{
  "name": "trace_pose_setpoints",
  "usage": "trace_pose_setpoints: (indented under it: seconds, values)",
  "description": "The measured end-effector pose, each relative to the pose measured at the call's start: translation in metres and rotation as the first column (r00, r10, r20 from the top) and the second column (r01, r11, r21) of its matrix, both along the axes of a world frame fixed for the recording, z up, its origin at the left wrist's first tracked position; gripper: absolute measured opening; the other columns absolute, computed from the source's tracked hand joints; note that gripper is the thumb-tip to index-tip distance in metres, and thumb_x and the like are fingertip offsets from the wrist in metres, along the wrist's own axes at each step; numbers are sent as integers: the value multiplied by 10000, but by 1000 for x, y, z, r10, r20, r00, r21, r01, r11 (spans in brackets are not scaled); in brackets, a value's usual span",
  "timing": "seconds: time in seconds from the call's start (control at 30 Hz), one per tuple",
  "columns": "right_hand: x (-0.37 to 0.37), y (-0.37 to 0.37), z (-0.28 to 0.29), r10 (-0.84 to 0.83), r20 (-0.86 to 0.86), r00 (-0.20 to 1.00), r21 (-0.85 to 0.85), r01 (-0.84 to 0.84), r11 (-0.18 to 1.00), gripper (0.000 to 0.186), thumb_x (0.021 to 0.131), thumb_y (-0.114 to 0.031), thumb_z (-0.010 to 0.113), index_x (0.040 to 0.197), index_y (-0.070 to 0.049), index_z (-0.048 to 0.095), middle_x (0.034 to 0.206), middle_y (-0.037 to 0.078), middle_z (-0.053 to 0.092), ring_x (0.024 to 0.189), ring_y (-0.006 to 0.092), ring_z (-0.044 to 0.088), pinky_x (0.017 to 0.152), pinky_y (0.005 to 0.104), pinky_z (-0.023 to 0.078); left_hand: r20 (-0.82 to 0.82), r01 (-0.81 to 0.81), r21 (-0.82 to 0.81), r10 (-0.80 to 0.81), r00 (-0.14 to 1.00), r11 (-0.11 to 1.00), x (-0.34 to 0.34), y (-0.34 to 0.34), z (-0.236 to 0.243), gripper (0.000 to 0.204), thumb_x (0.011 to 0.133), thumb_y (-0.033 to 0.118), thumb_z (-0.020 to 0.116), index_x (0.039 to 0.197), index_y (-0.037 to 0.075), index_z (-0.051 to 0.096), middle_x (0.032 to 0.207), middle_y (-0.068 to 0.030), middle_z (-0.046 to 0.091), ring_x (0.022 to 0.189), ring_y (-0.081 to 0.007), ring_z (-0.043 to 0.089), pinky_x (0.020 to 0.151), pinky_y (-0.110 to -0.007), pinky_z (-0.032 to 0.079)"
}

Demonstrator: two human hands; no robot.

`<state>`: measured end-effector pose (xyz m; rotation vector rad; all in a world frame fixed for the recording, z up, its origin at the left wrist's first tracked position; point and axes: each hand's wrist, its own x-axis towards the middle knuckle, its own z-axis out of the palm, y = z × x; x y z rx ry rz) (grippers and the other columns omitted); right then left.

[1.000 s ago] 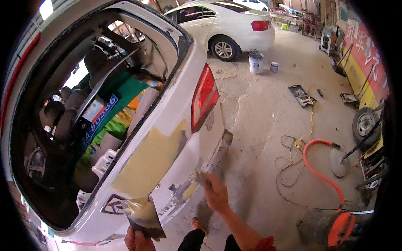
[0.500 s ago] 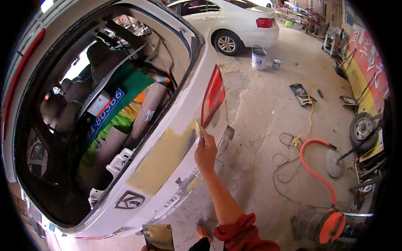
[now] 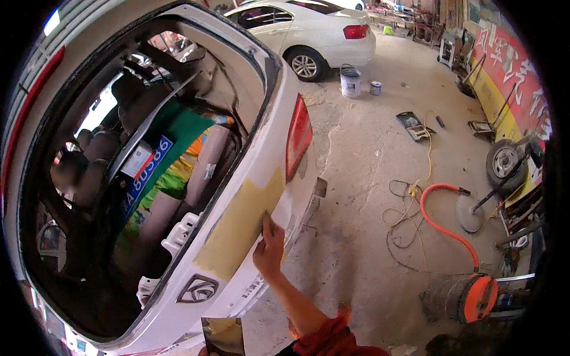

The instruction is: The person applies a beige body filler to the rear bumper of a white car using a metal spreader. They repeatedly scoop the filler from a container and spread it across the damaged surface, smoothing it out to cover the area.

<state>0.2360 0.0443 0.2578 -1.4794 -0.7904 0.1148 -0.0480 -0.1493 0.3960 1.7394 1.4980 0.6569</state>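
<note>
My right hand [image 3: 270, 248] pinches a thin putty scraper [image 3: 265, 217], its blade mostly hidden by the angle. It works at the right-hand edge of a yellowish putty patch [image 3: 237, 222] spread over the white tailgate [image 3: 191, 261] of a car. A red tail light [image 3: 299, 139] lies beyond the patch, and a badge [image 3: 198, 289] sits nearer me. At the lower edge, a dark putty board [image 3: 223, 339] with yellowish smears is held up. Only a fingertip of my left hand [image 3: 203, 351] shows at the board's edge, closed on it.
The rear window opening shows a blue plate [image 3: 145, 178] and rolled covers inside. On the floor at right lie an orange hose [image 3: 442, 222], a vacuum drum [image 3: 454, 299] and looped cables [image 3: 404, 219]. A bucket [image 3: 350, 82], tin [image 3: 375, 88] and white car [image 3: 332, 38] stand farther off.
My right hand has come down and left, from beside the tail light to the putty patch's right edge. The view has shifted slightly; the board stays at the lower edge.
</note>
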Motion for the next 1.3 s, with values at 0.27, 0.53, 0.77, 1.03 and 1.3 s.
trace_pose_setpoints:
  seconds: [0.27, 0.53, 0.77, 1.03, 1.3]
  values:
    - [5, -35, -25, -6, -194, 981, 31, 12, 999, 581, 821, 146, 472, 1346, -62, 610, 1191, 179, 632, 1089, 342, 603, 951, 379, 479, 475, -26, -247, 144, 868, 969, 35, 5, 15, 396, 1025, 320, 491, 1132, -45, 600, 944, -84, 635, 825, -182, 589, 699, -314, 470]
    - [109, 27, 37, -76, -102, 992, 74, 84, 994, 470, 912, 71, 494, 1335, -89, 620, 1099, 179, 639, 1033, 349, 620, 916, 390, 487, 479, -82, -279, 212, 852, 957, 51, 6, 23, 367, 1007, 271, 512, 1177, -43, 597, 968, -64, 636, 839, -152, 582, 714, -295, 464]
    - [125, 47, 46, -93, -10, 996, 64, 93, 994, 543, 878, 96, 482, 1366, -109, 604, 1044, 175, 624, 1018, 361, 619, 895, 407, 492, 366, -118, -254, 209, 907, 960, 51, 9, 24, 281, 988, 196, 520, 1094, -36, 637, 924, -77, 656, 808, -182, 596, 701, -323, 479]
    - [95, 37, 33, -20, 112, 993, 87, 10, 996, 629, 819, 96, 460, 1401, -110, 580, 1244, 197, 550, 1122, 354, 576, 938, 378, 498, 30, 103, 105, -107, 994, 989, 43, 17, 27, 210, 980, 132, 530, 1038, -40, 635, 906, -125, 642, 810, -250, 595, 711, -369, 488]
    - [41, 16, 28, -63, 192, 979, 176, 29, 984, 630, 818, 77, 490, 1416, -104, 566, 1307, 207, 537, 1144, 396, 526, 993, 434, 458, 462, -55, -300, 195, 865, 952, 20, 7, 19, 263, 994, 224, 577, 1105, -13, 609, 972, -23, 621, 863, -129, 547, 752, -282, 445]
